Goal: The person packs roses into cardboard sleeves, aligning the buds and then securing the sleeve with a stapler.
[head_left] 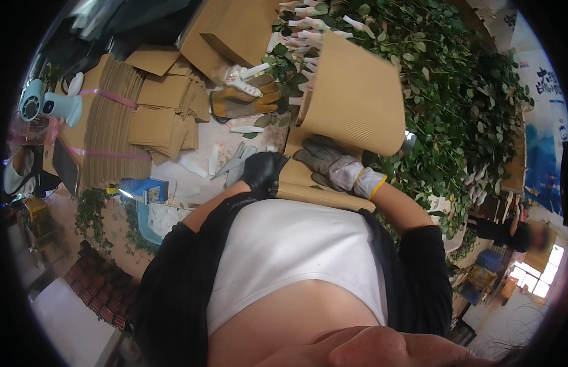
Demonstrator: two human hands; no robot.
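Note:
A corrugated cardboard sheet (pixel 325 194) lies folded against my front at the near table edge. My left hand (pixel 263 171), in a black glove, is curled at its left side; the fingertips are hard to make out. My right hand (pixel 337 166), in a grey and white glove with a yellow cuff edge, lies on the cardboard with its fingers stretched to the left. Beyond it a larger cardboard flap (pixel 357 92) stands tilted up, ribbed along its lower part. Grey shears (pixel 235 164) rest on the table just left of my left hand.
Leafy cut stems (pixel 443 92) heap up at the right and back, several ending in white sleeves. Cardboard stacks (pixel 112 122) with pink straps stand left, beside a light blue fan (pixel 51 105). Tan work gloves (pixel 246 101) lie mid-table. Another person (pixel 510 232) is at far right.

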